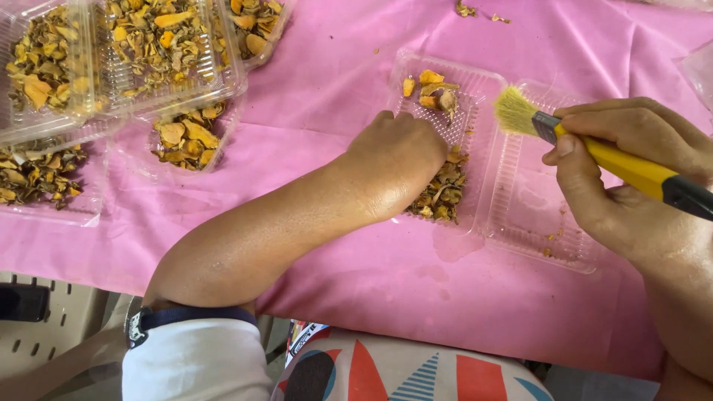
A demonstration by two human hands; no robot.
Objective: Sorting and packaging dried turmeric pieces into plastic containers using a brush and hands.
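My left hand (397, 160) rests fingers-down inside an open clear plastic clamshell box (483, 82), pressing on a heap of dried yellow-brown petals (444, 193); a few more petals (434, 89) lie at the box's far end. My right hand (631, 178) grips a small brush with a yellow handle (627, 167) and pale bristles (512, 111). The bristles hover over the hinge between the box's tray and its empty lid (542, 215).
Several closed clear boxes filled with dried petals (111, 59) are stacked at the upper left on the pink tablecloth (334, 74). Stray petal bits (468, 10) lie near the far edge. A beige plastic chair (52, 327) shows at lower left.
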